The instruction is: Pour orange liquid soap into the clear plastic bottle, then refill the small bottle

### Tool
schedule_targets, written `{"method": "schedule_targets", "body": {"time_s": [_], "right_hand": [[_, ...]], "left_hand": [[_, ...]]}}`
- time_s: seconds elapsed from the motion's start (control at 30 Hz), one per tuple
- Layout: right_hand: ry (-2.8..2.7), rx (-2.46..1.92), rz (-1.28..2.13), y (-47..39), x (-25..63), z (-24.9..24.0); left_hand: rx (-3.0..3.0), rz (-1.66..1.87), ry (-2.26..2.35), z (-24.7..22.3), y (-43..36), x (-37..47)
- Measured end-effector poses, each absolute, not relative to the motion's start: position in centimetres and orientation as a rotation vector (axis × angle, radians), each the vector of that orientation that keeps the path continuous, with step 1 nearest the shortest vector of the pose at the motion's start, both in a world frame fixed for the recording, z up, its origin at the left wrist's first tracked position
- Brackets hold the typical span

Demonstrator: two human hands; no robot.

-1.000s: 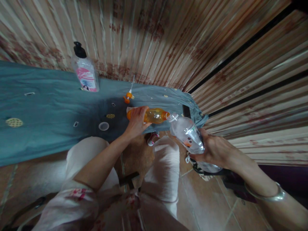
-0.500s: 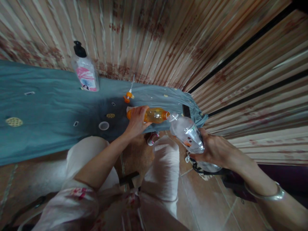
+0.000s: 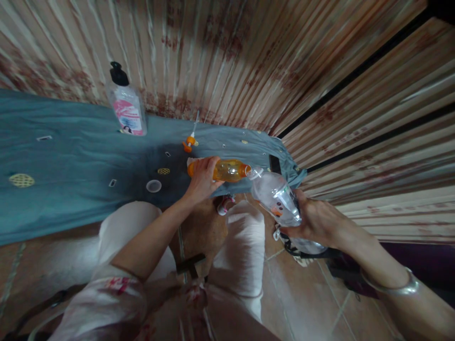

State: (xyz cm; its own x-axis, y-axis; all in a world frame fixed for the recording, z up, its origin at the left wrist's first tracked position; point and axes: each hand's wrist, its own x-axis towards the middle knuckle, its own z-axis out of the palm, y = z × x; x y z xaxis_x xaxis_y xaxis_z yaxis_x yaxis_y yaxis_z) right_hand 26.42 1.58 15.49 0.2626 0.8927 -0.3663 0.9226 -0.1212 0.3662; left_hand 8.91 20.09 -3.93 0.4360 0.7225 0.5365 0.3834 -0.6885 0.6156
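My left hand is wrapped round an orange bottle, which lies tilted on its side with its neck to the right. My right hand grips a large clear plastic bottle with an orange and dark print. The necks of the two bottles meet mouth to mouth; whether liquid passes between them I cannot make out. Behind my left hand an orange pump head with a clear tube rests on the blue-green cloth. A small round whitish cap or lid lies left of my wrist.
A clear pump bottle with a black top and pink label stands at the back left. A dark phone-like slab lies near the cloth's right end. Pleated curtains hang behind. Below is a tiled floor.
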Motion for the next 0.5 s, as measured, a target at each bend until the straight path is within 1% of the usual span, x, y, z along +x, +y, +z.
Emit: {"method": "schedule_targets", "body": {"time_s": [0.5], "right_hand": [[1.633, 2.031, -0.06, 1.49, 26.43, 15.42]], "left_hand": [[2.284, 1.155, 0.914, -4.01, 20.14, 8.93]]}}
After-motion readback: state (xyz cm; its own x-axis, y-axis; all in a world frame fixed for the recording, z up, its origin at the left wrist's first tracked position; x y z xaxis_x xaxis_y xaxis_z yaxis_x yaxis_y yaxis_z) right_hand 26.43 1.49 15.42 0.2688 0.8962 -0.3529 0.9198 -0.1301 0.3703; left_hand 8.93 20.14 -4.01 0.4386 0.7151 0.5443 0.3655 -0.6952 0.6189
